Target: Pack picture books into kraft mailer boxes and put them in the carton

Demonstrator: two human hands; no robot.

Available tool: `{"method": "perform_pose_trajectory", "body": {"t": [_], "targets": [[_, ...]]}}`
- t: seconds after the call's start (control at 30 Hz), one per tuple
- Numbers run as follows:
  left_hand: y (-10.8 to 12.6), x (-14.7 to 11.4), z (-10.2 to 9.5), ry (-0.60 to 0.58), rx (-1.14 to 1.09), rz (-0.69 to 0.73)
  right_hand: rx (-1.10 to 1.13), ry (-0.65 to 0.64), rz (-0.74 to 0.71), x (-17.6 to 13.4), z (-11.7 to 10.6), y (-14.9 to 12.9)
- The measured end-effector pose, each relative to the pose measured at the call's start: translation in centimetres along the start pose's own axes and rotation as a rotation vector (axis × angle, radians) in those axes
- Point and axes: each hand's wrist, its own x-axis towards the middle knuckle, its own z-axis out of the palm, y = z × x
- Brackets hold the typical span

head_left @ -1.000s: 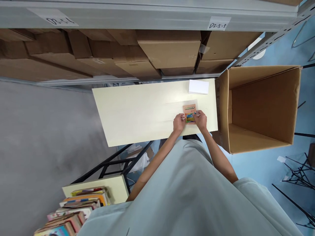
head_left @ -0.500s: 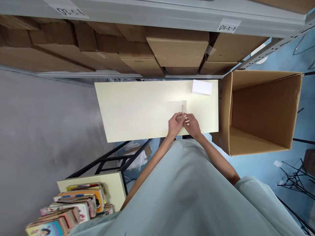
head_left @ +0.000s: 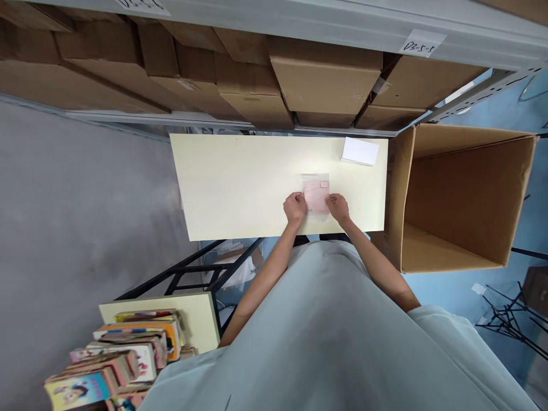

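A flat pink item [head_left: 317, 197] in a clear plastic bag [head_left: 310, 177] is between my hands over the pale tabletop [head_left: 235, 188]. It looks like a small pink notebook or wallet with a tab near its upper right corner; which one I cannot tell. My left hand [head_left: 295, 208] pinches the bag's left edge, fingers closed. Opposite it, my right hand [head_left: 338, 208] is closed on the right edge. The pink item's broad face is turned up toward me. A white box [head_left: 360, 151] lies beyond my right hand, near the table's far edge.
An open cardboard box [head_left: 464, 197] stands against the table's right end. Behind the table, a metal shelf [head_left: 299, 17] holds several closed cartons [head_left: 325, 80]. Stacked books [head_left: 132, 348] occupy a lower surface at front left, beside a black metal frame [head_left: 188, 268].
My hands have moved apart, from together at the middle to either side of the bag. The pink item, seen edge-on before, now shows its broad face. The view has shifted slightly.
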Motion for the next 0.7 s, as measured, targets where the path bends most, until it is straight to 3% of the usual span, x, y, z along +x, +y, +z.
{"method": "perform_pose_trajectory", "body": {"t": [0.1, 0.37, 0.5, 0.7], "targets": [[0.2, -0.1, 0.1, 0.03, 0.041, 0.04, 0.043, 0.029, 0.04, 0.3, 0.6, -0.5], [-0.6, -0.3, -0.1, 0.135, 0.133, 0.183, 0.036, 0.009, -0.036, -1.2, 0.1, -1.7], [-1.2, 0.0, -0.3, -0.015, 0.091, 0.313, 0.029, 0.007, -0.078, -2.3, -0.4, -2.7], [-1.0, 0.5, -1.5, -0.202, 0.009, 0.229, 0.03, -0.062, -0.205, -4.9, 0.9, -4.8]]}}
